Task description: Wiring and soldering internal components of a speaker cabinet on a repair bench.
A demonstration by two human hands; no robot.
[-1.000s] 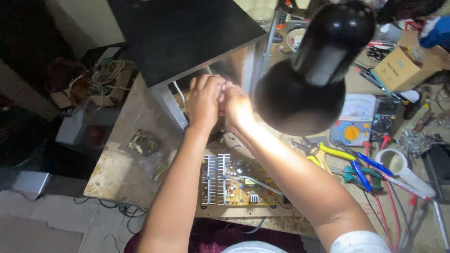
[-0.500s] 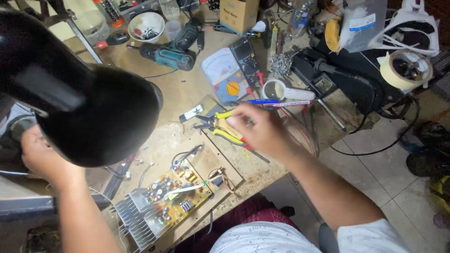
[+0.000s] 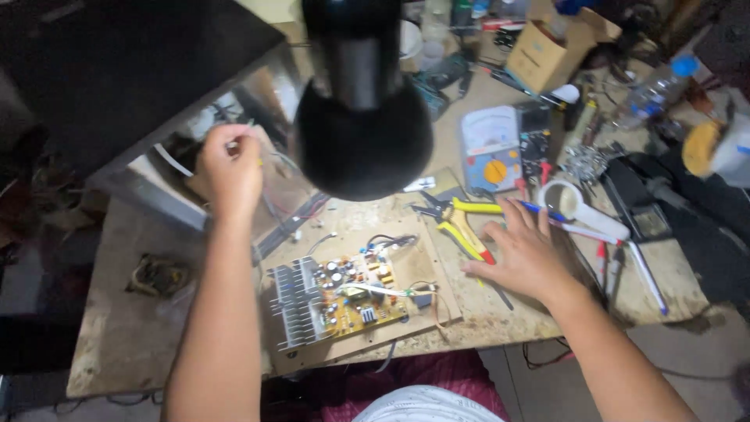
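Left hand [image 3: 230, 168] pinching what looks like a wire [image 3: 251, 126]; right hand [image 3: 525, 254] flat, released, beside yellow-handled pliers [image 3: 461, 223] on counter [image 3: 141, 328].

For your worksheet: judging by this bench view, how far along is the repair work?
Done: the circuit board lies out on the bench, beside the opened metal case. In hand: the left hand pinches a wire at the case opening, while the right hand rests flat beside the yellow-handled pliers. Left: the board is outside the case, and the meter lies unused.
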